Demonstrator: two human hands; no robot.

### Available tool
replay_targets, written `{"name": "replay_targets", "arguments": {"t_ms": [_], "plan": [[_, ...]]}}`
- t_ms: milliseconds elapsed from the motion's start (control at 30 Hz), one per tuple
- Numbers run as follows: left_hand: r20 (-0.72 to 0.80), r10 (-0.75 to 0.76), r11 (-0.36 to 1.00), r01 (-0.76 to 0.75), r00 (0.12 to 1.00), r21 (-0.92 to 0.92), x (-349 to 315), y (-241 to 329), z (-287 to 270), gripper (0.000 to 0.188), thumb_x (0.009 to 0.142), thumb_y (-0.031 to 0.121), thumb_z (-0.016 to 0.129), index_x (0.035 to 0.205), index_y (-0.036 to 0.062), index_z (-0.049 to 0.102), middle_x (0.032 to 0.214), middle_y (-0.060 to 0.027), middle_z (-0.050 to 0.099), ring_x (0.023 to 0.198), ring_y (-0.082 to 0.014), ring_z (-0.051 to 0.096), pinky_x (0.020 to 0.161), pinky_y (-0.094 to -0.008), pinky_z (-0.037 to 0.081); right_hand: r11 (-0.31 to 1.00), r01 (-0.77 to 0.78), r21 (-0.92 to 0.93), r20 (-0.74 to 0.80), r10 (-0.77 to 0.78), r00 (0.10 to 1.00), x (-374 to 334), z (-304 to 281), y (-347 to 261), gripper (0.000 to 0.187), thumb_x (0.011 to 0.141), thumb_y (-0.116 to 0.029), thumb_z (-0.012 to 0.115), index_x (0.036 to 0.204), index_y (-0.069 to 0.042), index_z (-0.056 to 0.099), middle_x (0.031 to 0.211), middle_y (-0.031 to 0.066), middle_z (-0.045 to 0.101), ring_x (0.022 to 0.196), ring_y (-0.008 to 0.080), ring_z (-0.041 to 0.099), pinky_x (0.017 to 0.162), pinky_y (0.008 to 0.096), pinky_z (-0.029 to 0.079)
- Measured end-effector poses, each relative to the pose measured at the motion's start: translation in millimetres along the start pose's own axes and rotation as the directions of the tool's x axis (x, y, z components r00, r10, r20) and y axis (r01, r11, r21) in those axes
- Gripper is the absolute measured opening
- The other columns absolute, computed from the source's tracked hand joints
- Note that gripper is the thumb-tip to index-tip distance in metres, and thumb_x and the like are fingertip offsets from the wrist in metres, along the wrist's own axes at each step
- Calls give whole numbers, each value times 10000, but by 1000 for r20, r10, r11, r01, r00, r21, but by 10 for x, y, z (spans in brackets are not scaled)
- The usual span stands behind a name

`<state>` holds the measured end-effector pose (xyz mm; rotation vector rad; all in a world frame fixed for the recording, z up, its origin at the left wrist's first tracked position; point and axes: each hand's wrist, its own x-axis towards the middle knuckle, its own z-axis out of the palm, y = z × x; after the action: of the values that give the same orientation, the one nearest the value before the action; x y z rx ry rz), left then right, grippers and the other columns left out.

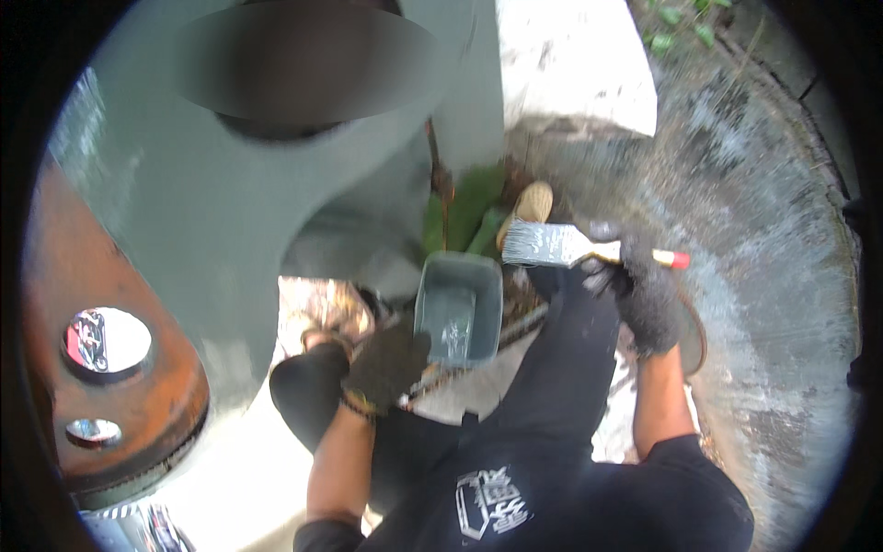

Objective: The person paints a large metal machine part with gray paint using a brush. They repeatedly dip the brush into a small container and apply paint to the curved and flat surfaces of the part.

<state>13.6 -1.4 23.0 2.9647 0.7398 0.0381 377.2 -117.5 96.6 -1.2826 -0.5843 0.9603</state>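
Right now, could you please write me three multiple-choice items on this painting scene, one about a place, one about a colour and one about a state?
1. Where is the paint tub relative to the brush?
A. Lower left of it, by the left hand
B. Above it, on the grey wall
C. Right of it, on the concrete

2. What colour is the tip of the brush handle?
A. Blue
B. Red
C. Green

3. What is the right hand doing?
A. Resting open on a knee
B. Gripping the brush
C. Holding the tub

Answers:
1 A, the left hand holds the grey tub below and left of the bristles.
2 B, the handle end past the glove is red.
3 B, the dark gloved fingers close round the brush handle.
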Motion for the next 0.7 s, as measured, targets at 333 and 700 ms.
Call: {"name": "replay_targets", "arguments": {"t_ms": [333,700], "plan": [[-106,-81,997,82,991,3,109,349,-389,147,909,143,631,909,2,671,1022,-214,674,861,-388,722,708,-508,575,347,588,-730,609,-59,791,236,686,396,314,1007,-338,646,1114,-69,768,857,145,749,751,257,743,680,399,582],[21,-178,984,178,984,-1,1,297,-166,184,953,175,600,945,30,713,1136,-187,669,918,-369,742,737,-520,596,113,637,-762,646,67,761,327,1246,614,416,1027,-439,610,952,-59,760,774,171,726,731,360,730,685,481,561]]}}
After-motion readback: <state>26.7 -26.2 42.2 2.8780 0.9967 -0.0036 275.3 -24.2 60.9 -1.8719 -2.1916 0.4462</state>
